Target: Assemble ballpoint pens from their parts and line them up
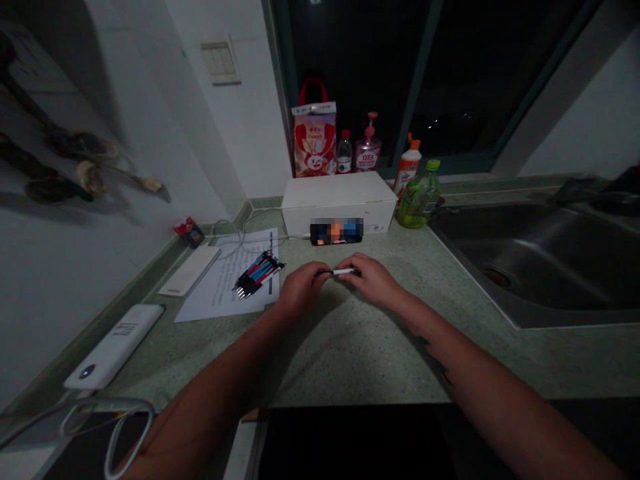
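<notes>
Above the middle of the countertop, my left hand (301, 288) and my right hand (373, 279) face each other, fingertips pinched. Between them is a slim pen (343, 271) with a white barrel and dark ends. The fingers of my left hand close on its dark end; those of my right hand grip the white barrel near the other end. Whether the pen is in one piece or two, I cannot tell. Left of my hands, a pile of several pens (259, 272) in black, blue and red lies on a printed sheet of paper (210, 301).
Behind my hands, a phone (337, 232) leans against a white box (340, 193). Bottles, including a green one (421, 197), stand by the window. A sink (550, 260) lies to the right. A white power bank (115, 347) and cables (125, 403) are at the left.
</notes>
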The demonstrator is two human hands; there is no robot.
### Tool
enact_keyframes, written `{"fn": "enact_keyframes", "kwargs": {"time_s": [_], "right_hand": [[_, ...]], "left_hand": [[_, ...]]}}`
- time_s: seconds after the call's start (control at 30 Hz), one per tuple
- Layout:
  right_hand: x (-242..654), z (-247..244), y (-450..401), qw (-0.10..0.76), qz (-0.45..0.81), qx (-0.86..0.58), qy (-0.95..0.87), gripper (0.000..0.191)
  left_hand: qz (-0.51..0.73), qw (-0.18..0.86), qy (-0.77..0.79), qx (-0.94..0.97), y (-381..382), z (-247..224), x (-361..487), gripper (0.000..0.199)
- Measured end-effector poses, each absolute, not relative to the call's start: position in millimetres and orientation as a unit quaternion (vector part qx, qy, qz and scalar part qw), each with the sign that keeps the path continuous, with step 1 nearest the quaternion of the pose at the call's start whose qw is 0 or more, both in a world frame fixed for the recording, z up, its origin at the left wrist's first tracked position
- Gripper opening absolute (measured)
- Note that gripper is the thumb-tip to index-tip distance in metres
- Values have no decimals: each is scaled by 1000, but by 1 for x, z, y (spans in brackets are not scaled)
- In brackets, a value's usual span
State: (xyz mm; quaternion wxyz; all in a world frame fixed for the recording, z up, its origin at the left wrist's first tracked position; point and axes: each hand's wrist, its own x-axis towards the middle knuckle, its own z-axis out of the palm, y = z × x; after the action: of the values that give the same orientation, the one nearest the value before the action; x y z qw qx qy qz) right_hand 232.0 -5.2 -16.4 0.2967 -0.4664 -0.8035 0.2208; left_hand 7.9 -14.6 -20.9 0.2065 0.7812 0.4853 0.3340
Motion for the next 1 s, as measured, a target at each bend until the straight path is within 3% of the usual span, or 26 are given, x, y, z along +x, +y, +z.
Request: {"fn": "enact_keyframes", "kwargs": {"time_s": [0.13,0.33,0.5,0.63,0.8,0.9,1.0], "right_hand": [[234,-17,-4,280,230,-464,-808,18],[239,-15,-3,302,148,-469,-817,8],[249,-16,2,298,94,-514,-798,20],[253,-23,9,352,144,-583,-718,31],[248,-25,10,380,243,-577,-681,38],[245,-22,5,357,166,-542,-742,29],[242,-17,-2,304,67,-503,-806,24]], "left_hand": [[344,214,487,774,-15,-21,8,12],[350,262,532,725,-15,-20,7,18],[417,295,546,664,-8,-19,3,16],[413,295,534,677,-5,-21,2,18],[292,226,499,784,-13,-25,7,17],[242,191,471,826,-18,-28,11,16],[289,184,483,806,-17,-29,13,18]]}}
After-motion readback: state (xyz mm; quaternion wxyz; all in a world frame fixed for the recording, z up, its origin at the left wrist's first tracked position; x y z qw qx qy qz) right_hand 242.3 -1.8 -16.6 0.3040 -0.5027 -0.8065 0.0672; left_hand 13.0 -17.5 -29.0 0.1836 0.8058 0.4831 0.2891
